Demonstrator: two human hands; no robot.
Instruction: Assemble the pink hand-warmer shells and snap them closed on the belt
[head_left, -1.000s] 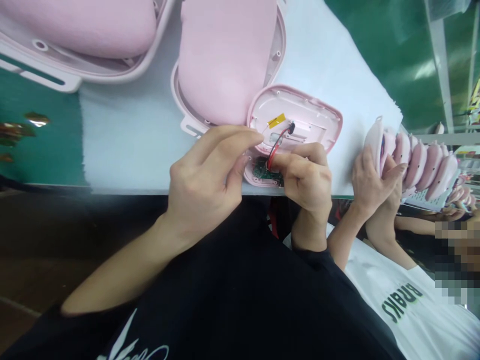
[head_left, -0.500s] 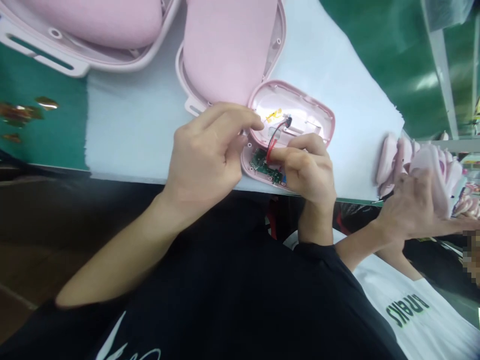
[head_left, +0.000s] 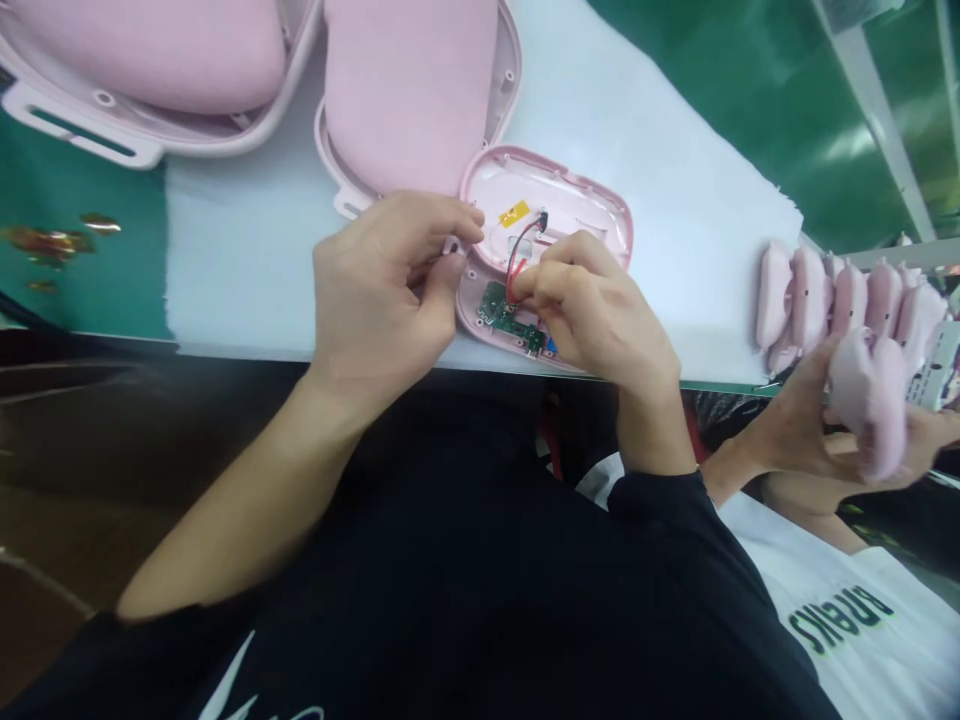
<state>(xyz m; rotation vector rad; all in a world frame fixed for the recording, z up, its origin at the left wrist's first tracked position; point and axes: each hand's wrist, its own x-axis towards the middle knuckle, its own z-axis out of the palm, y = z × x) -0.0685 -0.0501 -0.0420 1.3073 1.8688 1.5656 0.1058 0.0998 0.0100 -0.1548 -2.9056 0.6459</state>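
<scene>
A: so where are the wires (head_left: 511, 268) exactly? which hand is nearer?

B: they arc from the upper shell (head_left: 628, 225) down to the board (head_left: 495, 303) in the lower shell (head_left: 466, 290); right hand (head_left: 600, 315) is nearer, its tips touching the red part; the wires lie just left of its palm, their long run pointing back toward the wearer; the board's long axis slants off rightward, its far end close under that hand.

A: is it pinching or just pressing?

B: fingers are curled in tight, but I can't tell which, the contact is half hidden; left hand (head_left: 382, 285) has thumb and finger nearly together by the shells' left edge; a small pale bit (head_left: 452, 245) shows between them, can't tell if it's gripped.

A: and further out?

B: yellow tape (head_left: 514, 214) in the upper shell; big pink pad (head_left: 412, 90) beyond; white cloth (head_left: 247, 260) underneath; off right, a co-worker's hand (head_left: 802, 415) by a blurry pink piece (head_left: 886, 410).
</scene>
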